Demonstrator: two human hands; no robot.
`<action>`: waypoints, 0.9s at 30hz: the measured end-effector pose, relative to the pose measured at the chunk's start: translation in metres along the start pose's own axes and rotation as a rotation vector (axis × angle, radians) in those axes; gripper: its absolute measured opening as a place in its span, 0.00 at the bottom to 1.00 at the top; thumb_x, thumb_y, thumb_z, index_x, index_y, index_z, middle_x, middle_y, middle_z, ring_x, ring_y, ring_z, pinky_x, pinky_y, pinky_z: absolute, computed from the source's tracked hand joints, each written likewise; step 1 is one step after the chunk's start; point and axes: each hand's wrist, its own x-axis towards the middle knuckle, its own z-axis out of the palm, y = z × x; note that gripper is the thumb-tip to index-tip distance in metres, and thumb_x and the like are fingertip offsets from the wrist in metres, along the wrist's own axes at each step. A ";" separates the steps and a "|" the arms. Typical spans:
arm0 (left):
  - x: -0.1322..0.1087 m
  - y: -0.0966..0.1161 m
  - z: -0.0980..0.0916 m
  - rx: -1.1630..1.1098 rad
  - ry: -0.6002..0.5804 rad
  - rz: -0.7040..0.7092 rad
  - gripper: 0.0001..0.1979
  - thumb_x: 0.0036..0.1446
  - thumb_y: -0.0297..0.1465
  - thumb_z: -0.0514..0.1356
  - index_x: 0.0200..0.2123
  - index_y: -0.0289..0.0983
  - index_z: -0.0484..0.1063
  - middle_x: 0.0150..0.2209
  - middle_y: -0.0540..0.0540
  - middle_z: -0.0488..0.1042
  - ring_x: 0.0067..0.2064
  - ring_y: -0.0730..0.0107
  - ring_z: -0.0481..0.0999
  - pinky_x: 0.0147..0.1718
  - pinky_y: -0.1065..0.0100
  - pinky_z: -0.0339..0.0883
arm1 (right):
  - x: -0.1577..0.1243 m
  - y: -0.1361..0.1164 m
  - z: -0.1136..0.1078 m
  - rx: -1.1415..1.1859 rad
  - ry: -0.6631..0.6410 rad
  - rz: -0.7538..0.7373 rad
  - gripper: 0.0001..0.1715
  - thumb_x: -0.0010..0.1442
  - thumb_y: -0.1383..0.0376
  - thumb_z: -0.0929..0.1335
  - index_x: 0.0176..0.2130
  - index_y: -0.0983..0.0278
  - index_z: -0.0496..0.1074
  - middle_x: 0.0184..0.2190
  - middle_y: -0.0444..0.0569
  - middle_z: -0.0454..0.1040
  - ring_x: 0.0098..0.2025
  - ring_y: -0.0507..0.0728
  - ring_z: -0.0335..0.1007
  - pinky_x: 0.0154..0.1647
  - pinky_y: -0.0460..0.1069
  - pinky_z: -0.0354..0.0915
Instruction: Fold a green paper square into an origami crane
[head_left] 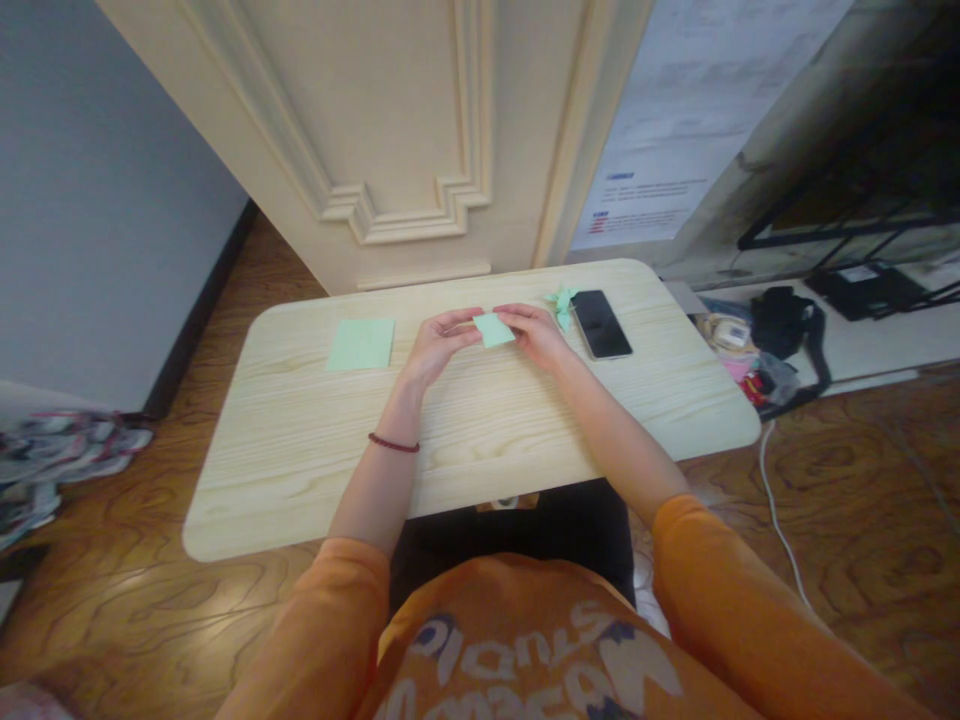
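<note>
The small green paper is between my two hands, over the far half of the surface. My left hand pinches its left side between thumb and fingers; my right hand grips the opposite side. I can't tell whether my hands rest on the surface or how many layers the paper has. To work it neatly, I think I should pinch lightly, line up edges and corners before pressing, then run a fingertip firmly along any crease; tugging sideways could skew it. Left of my left hand lies a flat green sheet. Beyond my right hand sits a folded green paper shape, just beside a dark-screened phone.
</note>
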 end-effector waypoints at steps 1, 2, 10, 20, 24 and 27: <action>0.000 0.000 0.000 -0.001 -0.003 0.000 0.27 0.30 0.37 0.76 0.39 0.37 0.80 0.39 0.43 0.81 0.43 0.61 0.80 0.49 0.58 0.70 | 0.000 0.000 0.000 0.010 -0.008 0.008 0.15 0.38 0.64 0.77 0.30 0.63 0.77 0.29 0.43 0.78 0.35 0.52 0.72 0.39 0.48 0.66; 0.000 0.000 0.001 -0.003 -0.006 0.002 0.27 0.30 0.37 0.76 0.39 0.37 0.79 0.39 0.43 0.81 0.43 0.61 0.80 0.50 0.57 0.70 | -0.001 0.000 0.000 0.023 -0.017 0.015 0.15 0.37 0.64 0.77 0.30 0.63 0.77 0.29 0.43 0.78 0.34 0.52 0.72 0.39 0.47 0.66; 0.000 0.000 0.002 -0.023 -0.047 0.020 0.25 0.33 0.33 0.75 0.40 0.38 0.79 0.40 0.44 0.81 0.44 0.61 0.80 0.50 0.59 0.70 | -0.001 0.000 0.001 0.077 -0.044 0.077 0.16 0.36 0.64 0.78 0.30 0.63 0.77 0.29 0.44 0.78 0.33 0.52 0.71 0.36 0.47 0.67; 0.006 -0.009 0.000 0.039 0.118 0.067 0.18 0.37 0.38 0.73 0.32 0.36 0.79 0.34 0.45 0.81 0.36 0.68 0.78 0.41 0.66 0.70 | -0.002 0.004 0.005 -0.033 -0.032 0.042 0.16 0.36 0.60 0.78 0.27 0.63 0.76 0.23 0.41 0.75 0.25 0.48 0.66 0.25 0.43 0.60; 0.008 -0.009 0.001 0.006 0.233 0.036 0.20 0.33 0.43 0.73 0.27 0.36 0.76 0.29 0.47 0.79 0.29 0.72 0.74 0.31 0.69 0.67 | -0.003 0.000 0.008 -0.005 -0.055 0.093 0.19 0.44 0.53 0.77 0.27 0.64 0.74 0.23 0.45 0.74 0.26 0.50 0.69 0.25 0.44 0.62; 0.008 -0.008 0.002 0.008 0.312 0.050 0.23 0.30 0.43 0.74 0.28 0.36 0.74 0.26 0.49 0.77 0.27 0.73 0.73 0.28 0.71 0.65 | -0.004 -0.001 0.009 0.003 -0.077 0.112 0.22 0.44 0.49 0.76 0.27 0.64 0.74 0.24 0.47 0.75 0.27 0.51 0.70 0.26 0.45 0.64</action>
